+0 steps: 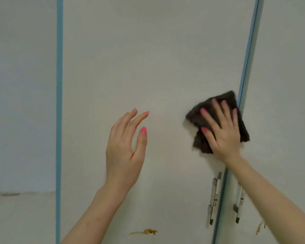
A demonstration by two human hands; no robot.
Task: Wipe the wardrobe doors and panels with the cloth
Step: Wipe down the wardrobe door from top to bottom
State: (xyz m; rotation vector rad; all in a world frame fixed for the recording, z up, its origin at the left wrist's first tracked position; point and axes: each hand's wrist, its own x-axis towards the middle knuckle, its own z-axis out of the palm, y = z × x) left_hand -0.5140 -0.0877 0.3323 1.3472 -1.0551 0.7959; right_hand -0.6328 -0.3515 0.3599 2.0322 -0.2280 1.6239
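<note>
A white wardrobe door [148, 59] with blue edge strips fills the middle of the head view. My right hand [222, 132] lies flat with spread, straight fingers on a dark brown cloth [196, 114], pressing it against the door close to its right edge. My left hand [125, 147] hovers in front of the door to the left of the cloth, fingers relaxed and holding nothing. An orange-brown smear [149, 231] marks the door low down. Part of the cloth is hidden under my palm.
Two metal handles [214, 198] [239, 206] flank the gap between this door and the right door [289, 85], which carries a small brown streak [259, 228]. A blue strip [59, 103] separates the left panel [21, 85].
</note>
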